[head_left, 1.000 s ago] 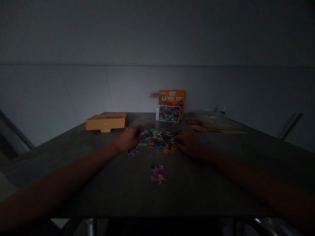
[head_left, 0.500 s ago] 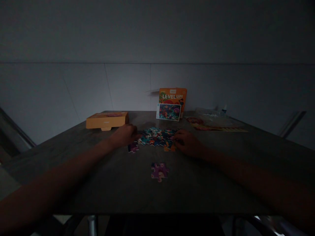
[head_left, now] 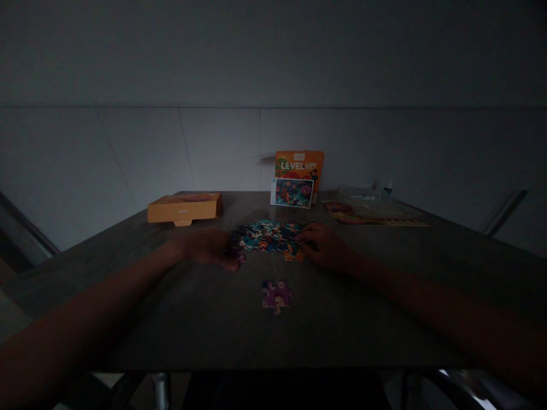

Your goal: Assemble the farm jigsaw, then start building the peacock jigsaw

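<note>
A heap of loose jigsaw puzzle pieces (head_left: 267, 236), mostly teal, dark blue and orange, lies mid-table. At its left edge, the thumb and fingers of my left hand (head_left: 209, 247) close around a purple puzzle piece (head_left: 241, 258), which they partly cover; the hand is somewhat blurred. My right hand (head_left: 325, 245) is at the heap's right edge with curled fingers, its fingertips among the pieces. Whatever they may pinch is hidden. An orange-coloured piece (head_left: 294, 255) shows beside those fingers. Nearer to me, a single purple puzzle piece (head_left: 277, 296) lies apart, with neither hand touching it.
On the dark grey table (head_left: 273, 341), an orange box (head_left: 183, 210) stands at the back left. An orange "LEVEL UP!" box (head_left: 299, 158) stands upright behind a picture card (head_left: 293, 193). At the back right, clear plastic wrapping (head_left: 367, 199) lies over a printed sheet (head_left: 342, 213).
My left hand has moved slightly left and toward me, from the heap's edge onto the purple piece, with its thumb now lower. My right hand has stayed in place.
</note>
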A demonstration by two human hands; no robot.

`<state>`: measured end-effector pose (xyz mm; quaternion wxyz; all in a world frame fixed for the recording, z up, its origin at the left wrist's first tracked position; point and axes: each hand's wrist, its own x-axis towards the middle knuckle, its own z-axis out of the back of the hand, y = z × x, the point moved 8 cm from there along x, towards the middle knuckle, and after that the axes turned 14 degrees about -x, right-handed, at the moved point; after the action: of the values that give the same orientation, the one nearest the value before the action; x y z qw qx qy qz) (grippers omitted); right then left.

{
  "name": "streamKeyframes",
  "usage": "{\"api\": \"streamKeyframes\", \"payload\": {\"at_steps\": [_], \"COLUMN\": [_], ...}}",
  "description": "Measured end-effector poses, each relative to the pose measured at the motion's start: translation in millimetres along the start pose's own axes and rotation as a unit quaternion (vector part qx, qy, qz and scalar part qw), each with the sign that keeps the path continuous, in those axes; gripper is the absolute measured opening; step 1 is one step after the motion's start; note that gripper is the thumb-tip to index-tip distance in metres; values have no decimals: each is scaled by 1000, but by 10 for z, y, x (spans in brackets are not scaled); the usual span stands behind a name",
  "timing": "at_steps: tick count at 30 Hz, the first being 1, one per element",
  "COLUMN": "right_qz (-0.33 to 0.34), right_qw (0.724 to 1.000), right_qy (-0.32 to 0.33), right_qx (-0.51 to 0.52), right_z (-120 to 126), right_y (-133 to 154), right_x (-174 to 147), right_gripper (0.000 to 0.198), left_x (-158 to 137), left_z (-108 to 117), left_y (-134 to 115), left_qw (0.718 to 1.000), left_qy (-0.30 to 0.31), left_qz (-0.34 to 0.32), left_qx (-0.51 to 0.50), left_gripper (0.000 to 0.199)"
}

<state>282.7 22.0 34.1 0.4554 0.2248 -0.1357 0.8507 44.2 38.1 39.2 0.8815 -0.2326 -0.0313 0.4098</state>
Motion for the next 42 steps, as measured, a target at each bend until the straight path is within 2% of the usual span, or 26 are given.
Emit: {"api": "streamKeyframes", "payload": {"at_steps": [6,10,13,16,19,24,26,29,32,34,35,38,42], "right_qz": [73,174,250,265,249,246,240,209,172,154,149,140,142], "right_qw": [997,983,964,959,962,960,960,967,973,976,977,980,982], "right_qy": [-27,-6,27,26,16,-30,-51,-75,-112,-130,-135,-131,-109], "right_qx": [9,56,84,92,109,131,133,127,105,83,72,58,60], "right_z": [201,277,253,248,267,349,372,391,423,423,413,357,290], "right_y": [341,668,837,850,796,768,756,705,622,561,532,456,424], "right_x": [-54,-152,-232,-249,-220,-193,-188,-174,-158,-145,-137,-113,-99], "right_gripper": [17,22,31,32,30,21,17,15,17,19,20,22,22], "left_x": [-7,47,78,57,23,48,48,-3,-76,-123,-142,-158,-89], "left_z": [-19,-71,-140,-154,-180,-300,-320,-318,-355,-393,-411,-448,-430], "left_y": [-187,-308,-407,-506,-625,-662,-666,-720,-815,-888,-925,-993,-951], "left_qw": [999,990,968,927,904,893,897,928,952,955,953,944,947], "left_qy": [-32,-90,-131,-167,-149,-86,-78,-77,-37,-4,10,34,9], "left_qz": [5,-14,-53,-112,-172,-207,-229,-258,-267,-281,-292,-323,-315], "left_qx": [-41,-107,-209,-318,-361,-391,-371,-259,-144,-95,-79,-64,-57], "left_gripper": [32,16,16,21,24,17,17,22,48,58,57,37,27]}}
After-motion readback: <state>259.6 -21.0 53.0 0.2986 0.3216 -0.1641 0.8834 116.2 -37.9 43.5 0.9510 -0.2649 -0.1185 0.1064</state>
